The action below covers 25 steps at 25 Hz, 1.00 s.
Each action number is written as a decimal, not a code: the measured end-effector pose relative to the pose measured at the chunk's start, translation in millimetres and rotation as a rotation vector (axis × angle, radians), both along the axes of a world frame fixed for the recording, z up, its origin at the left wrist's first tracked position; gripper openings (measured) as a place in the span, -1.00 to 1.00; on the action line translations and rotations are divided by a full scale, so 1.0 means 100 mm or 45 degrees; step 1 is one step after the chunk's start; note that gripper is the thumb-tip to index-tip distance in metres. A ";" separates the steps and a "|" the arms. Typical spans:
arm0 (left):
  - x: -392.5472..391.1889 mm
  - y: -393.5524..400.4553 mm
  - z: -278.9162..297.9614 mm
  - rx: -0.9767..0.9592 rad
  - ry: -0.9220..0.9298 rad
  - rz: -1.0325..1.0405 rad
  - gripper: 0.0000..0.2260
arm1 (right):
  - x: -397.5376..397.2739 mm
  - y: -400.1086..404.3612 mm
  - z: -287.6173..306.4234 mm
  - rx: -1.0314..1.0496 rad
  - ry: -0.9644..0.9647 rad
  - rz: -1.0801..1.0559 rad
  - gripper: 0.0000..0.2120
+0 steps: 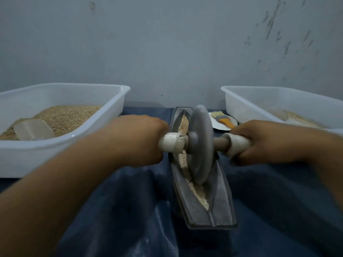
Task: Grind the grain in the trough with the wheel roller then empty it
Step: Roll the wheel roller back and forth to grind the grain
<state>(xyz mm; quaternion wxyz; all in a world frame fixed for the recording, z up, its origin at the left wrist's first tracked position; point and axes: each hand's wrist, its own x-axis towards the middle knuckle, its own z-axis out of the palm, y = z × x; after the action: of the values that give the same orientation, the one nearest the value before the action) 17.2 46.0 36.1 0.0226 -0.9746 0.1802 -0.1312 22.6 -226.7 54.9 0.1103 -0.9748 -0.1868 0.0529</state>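
A long grey boat-shaped trough [220, 199] lies lengthwise on a dark blue cloth, straight ahead of me. Pale crushed grain [199, 196] lines its groove, coarser at the far end. A grey wheel roller [201, 143] stands upright in the groove near the trough's middle. My left hand [137, 140] grips the white left handle [169, 144] of its axle. My right hand [267, 141] grips the white right handle [238, 143].
A white tub [46, 149] at the left holds whole grain and a clear scoop [33, 129]. Another white tub [259, 101] at the right holds paler grain. Between the wheel and the right tub, a white plate [219, 125] carries an orange-handled brush [223, 120]. A grey wall rises behind.
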 end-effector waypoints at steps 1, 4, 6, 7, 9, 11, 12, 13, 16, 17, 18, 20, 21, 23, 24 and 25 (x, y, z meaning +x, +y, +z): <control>-0.07 0.03 0.05 -0.012 0.057 -0.026 -0.85 | -0.08 -0.06 0.07 0.028 0.158 0.049 -0.61; -0.13 0.06 0.05 -0.060 0.033 -0.020 -0.85 | -0.14 -0.11 0.09 0.022 0.167 0.089 -0.52; -0.05 -0.01 -0.05 -0.035 -0.151 0.077 -0.82 | -0.01 -0.02 -0.09 0.012 -0.206 -0.026 -0.68; 0.01 -0.06 -0.10 -0.012 -0.271 0.121 -0.79 | 0.08 0.04 -0.20 -0.009 -0.446 -0.105 -0.76; 0.13 -0.12 -0.22 0.012 -0.407 0.190 -0.77 | 0.22 0.21 -0.36 -0.152 -0.772 -0.227 -0.81; 0.20 -0.12 -0.28 -0.016 -0.429 0.242 -0.79 | 0.31 0.32 -0.39 -0.262 -0.893 -0.280 -0.80; 0.23 -0.11 -0.26 -0.029 -0.418 0.249 -0.81 | 0.33 0.33 -0.35 -0.273 -0.904 -0.289 -0.79; 0.22 -0.10 -0.25 -0.040 -0.375 0.237 -0.83 | 0.30 0.30 -0.30 -0.253 -0.847 -0.281 -0.79; 0.11 -0.08 -0.10 -0.041 -0.118 0.104 -0.80 | 0.12 0.13 -0.12 -0.131 -0.311 -0.127 -0.75; 0.04 -0.06 -0.03 -0.029 -0.051 0.049 -0.78 | 0.03 0.06 -0.03 -0.096 -0.113 -0.071 -0.69; -0.02 -0.03 0.01 -0.022 -0.015 -0.001 -0.78 | -0.06 0.01 0.06 -0.075 0.030 -0.022 -0.60; -0.10 0.02 0.03 -0.043 -0.040 -0.052 -0.80 | -0.16 -0.05 0.12 -0.032 0.152 0.045 -0.49; -0.10 0.02 0.01 -0.044 -0.087 -0.036 -0.81 | -0.17 -0.04 0.09 -0.009 0.139 0.056 -0.50; -0.04 -0.03 -0.07 -0.010 -0.238 0.057 -0.79 | -0.07 0.03 -0.07 0.029 -0.085 -0.031 -0.62; 0.01 -0.07 -0.11 0.003 -0.335 0.093 -0.78 | 0.02 0.08 -0.16 0.028 -0.272 -0.133 -0.69; 0.07 -0.10 -0.15 0.009 -0.412 0.118 -0.78 | 0.10 0.15 -0.24 0.000 -0.463 -0.231 -0.75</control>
<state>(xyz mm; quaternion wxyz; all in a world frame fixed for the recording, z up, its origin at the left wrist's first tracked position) 23.8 35.8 21.5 0.0608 -0.9479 0.1294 -0.2848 32.4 -211.6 30.5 0.0791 -0.9811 -0.1152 -0.1342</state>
